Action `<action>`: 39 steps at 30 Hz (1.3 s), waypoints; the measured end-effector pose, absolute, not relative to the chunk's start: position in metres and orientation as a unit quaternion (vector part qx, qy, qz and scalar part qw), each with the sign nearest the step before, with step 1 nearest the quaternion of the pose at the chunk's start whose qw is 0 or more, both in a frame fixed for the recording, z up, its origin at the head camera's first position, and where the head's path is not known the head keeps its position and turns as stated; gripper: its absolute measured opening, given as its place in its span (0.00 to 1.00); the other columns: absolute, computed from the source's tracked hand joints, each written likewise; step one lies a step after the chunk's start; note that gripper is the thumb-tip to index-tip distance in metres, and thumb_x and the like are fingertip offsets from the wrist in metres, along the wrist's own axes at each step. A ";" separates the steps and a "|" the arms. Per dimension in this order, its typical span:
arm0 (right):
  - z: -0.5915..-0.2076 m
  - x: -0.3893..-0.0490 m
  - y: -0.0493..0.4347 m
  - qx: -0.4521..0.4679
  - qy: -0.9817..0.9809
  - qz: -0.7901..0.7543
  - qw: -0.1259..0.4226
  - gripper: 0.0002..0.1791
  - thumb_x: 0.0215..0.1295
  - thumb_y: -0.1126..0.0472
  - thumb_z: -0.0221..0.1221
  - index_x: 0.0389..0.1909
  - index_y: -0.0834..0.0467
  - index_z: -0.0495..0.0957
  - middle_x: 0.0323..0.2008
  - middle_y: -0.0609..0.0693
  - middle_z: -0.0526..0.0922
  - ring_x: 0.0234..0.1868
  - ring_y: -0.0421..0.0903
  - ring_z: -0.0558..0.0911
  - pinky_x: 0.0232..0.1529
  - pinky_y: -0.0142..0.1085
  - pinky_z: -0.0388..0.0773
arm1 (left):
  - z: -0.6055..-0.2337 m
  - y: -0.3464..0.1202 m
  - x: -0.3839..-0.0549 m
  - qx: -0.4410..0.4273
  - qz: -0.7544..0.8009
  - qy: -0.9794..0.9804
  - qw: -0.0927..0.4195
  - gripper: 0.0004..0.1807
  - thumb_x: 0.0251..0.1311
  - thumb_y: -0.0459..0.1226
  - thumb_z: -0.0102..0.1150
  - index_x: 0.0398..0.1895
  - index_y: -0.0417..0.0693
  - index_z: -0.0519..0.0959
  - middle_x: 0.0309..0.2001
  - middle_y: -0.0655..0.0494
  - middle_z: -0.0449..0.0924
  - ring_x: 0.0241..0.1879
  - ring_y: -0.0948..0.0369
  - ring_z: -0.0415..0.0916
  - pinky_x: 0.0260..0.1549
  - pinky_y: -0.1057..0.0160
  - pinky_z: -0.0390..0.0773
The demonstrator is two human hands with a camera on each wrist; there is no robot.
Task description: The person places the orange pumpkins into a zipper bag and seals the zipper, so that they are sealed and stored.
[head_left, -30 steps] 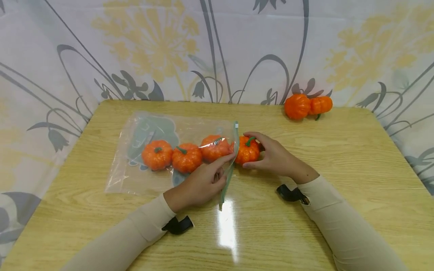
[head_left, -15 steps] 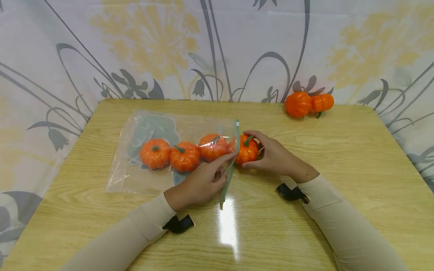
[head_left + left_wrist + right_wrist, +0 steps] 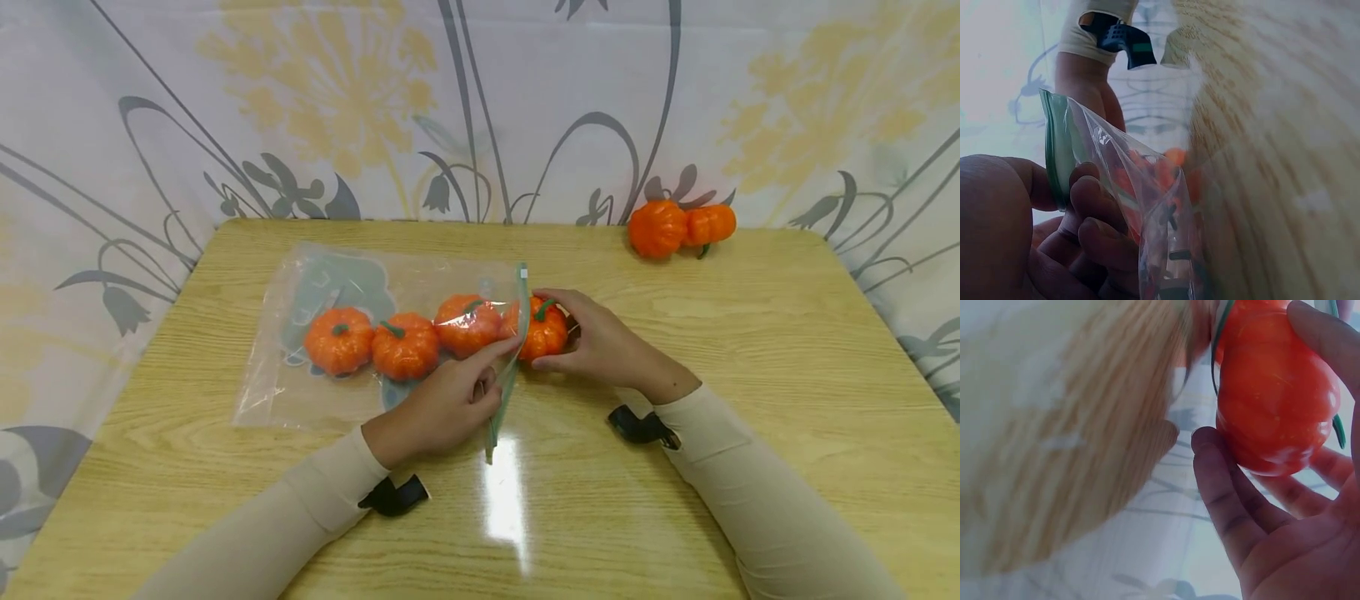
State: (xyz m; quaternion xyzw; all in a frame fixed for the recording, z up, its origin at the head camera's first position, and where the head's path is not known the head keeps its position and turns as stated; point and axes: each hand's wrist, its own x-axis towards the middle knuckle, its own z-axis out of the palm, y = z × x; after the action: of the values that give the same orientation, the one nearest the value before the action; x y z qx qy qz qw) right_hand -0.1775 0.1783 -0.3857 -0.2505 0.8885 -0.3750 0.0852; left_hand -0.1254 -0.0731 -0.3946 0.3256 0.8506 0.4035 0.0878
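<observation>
A clear zip bag point(image 3: 315, 408) with a green-edged mouth lies flat, holding three small orange pumpkins point(image 3: 405, 346) in a row. At its mouth is another pumpkin point(image 3: 549, 337), partly under the bag's film; my right hand point(image 3: 607, 346) grips it from the right between thumb and fingers. The right wrist view shows this pumpkin point(image 3: 1275, 394) close up, its far end by the green strip. My left hand point(image 3: 446, 408) pinches the bag's near edge, index finger stretched along the mouth. In the left wrist view, thumb and fingers hold the green strip point(image 3: 1054, 150).
Two more pumpkins point(image 3: 657, 229) sit together at the table's back right, against the flowered cloth point(image 3: 525, 108). The wooden table point(image 3: 787, 350) reflects a bright strip of light near its front. A pale blue printed shape shows on the bag.
My right hand has pushed its pumpkin slightly left, deeper into the bag's mouth. The row of pumpkins inside has shifted a little left. My left hand stays in place.
</observation>
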 end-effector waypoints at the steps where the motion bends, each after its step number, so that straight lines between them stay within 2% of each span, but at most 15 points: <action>1: -0.386 -0.178 0.178 -0.252 0.887 -0.376 0.087 0.50 0.52 0.55 0.75 0.75 0.56 0.61 0.68 0.58 0.69 0.49 0.51 0.79 0.46 0.40 0.82 | -0.394 -0.073 -0.126 0.326 0.403 0.851 0.087 0.35 0.65 0.32 0.50 0.76 0.54 0.61 0.23 0.63 0.68 0.18 0.72 0.58 0.20 0.72 0.63; 7: -0.386 -0.177 0.176 -0.248 0.883 -0.382 0.109 0.50 0.53 0.55 0.75 0.76 0.54 0.59 0.60 0.56 0.75 0.40 0.46 0.83 0.42 0.36 0.83 | -0.394 -0.073 -0.125 0.326 0.406 0.849 0.085 0.34 0.66 0.32 0.50 0.76 0.54 0.61 0.24 0.63 0.69 0.18 0.72 0.58 0.20 0.72 0.63; 13: -0.387 -0.176 0.175 -0.235 0.888 -0.378 0.116 0.50 0.53 0.54 0.75 0.74 0.53 0.59 0.49 0.55 0.80 0.37 0.45 0.82 0.40 0.37 0.82 | -0.393 -0.073 -0.123 0.322 0.411 0.849 0.083 0.34 0.65 0.32 0.50 0.76 0.55 0.62 0.23 0.64 0.68 0.18 0.71 0.58 0.20 0.72 0.63; 16: -0.387 -0.176 0.173 -0.241 0.886 -0.381 0.112 0.49 0.53 0.55 0.75 0.74 0.55 0.60 0.52 0.55 0.79 0.37 0.45 0.82 0.41 0.37 0.82 | -0.392 -0.073 -0.123 0.319 0.411 0.850 0.082 0.34 0.65 0.32 0.50 0.76 0.56 0.62 0.23 0.64 0.67 0.18 0.72 0.58 0.20 0.71 0.63; 20: -0.388 -0.175 0.173 -0.249 0.883 -0.383 0.108 0.49 0.53 0.56 0.75 0.74 0.57 0.60 0.62 0.57 0.73 0.39 0.46 0.82 0.43 0.37 0.83 | -0.393 -0.074 -0.122 0.316 0.409 0.851 0.090 0.34 0.66 0.32 0.49 0.76 0.56 0.61 0.22 0.64 0.66 0.18 0.72 0.57 0.20 0.72 0.62; 23: -0.387 -0.175 0.173 -0.249 0.883 -0.386 0.100 0.49 0.53 0.57 0.75 0.74 0.56 0.61 0.66 0.57 0.70 0.41 0.47 0.83 0.44 0.38 0.84 | -0.393 -0.073 -0.122 0.319 0.409 0.850 0.089 0.34 0.66 0.32 0.50 0.76 0.55 0.61 0.23 0.64 0.66 0.18 0.72 0.57 0.20 0.72 0.62; 30: -0.387 -0.176 0.174 -0.232 0.882 -0.392 0.125 0.49 0.54 0.57 0.74 0.75 0.52 0.59 0.61 0.56 0.76 0.42 0.47 0.84 0.45 0.40 0.85 | -0.393 -0.072 -0.122 0.320 0.407 0.851 0.094 0.35 0.66 0.33 0.50 0.77 0.57 0.60 0.22 0.64 0.65 0.17 0.71 0.56 0.19 0.71 0.62; 39: -0.390 -0.177 0.176 -0.243 0.880 -0.389 0.124 0.46 0.56 0.57 0.73 0.73 0.55 0.60 0.58 0.57 0.78 0.43 0.48 0.83 0.44 0.40 0.84 | -0.393 -0.072 -0.123 0.324 0.415 0.845 0.096 0.35 0.66 0.32 0.50 0.77 0.56 0.60 0.23 0.63 0.65 0.18 0.71 0.56 0.20 0.71 0.61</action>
State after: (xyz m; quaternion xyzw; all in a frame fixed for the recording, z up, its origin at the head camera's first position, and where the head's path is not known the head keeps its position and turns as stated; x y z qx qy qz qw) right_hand -0.1771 0.1757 -0.3902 -0.2432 0.8800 -0.3887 0.1239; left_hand -0.1229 -0.0719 -0.3931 0.3237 0.8449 0.4150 0.0957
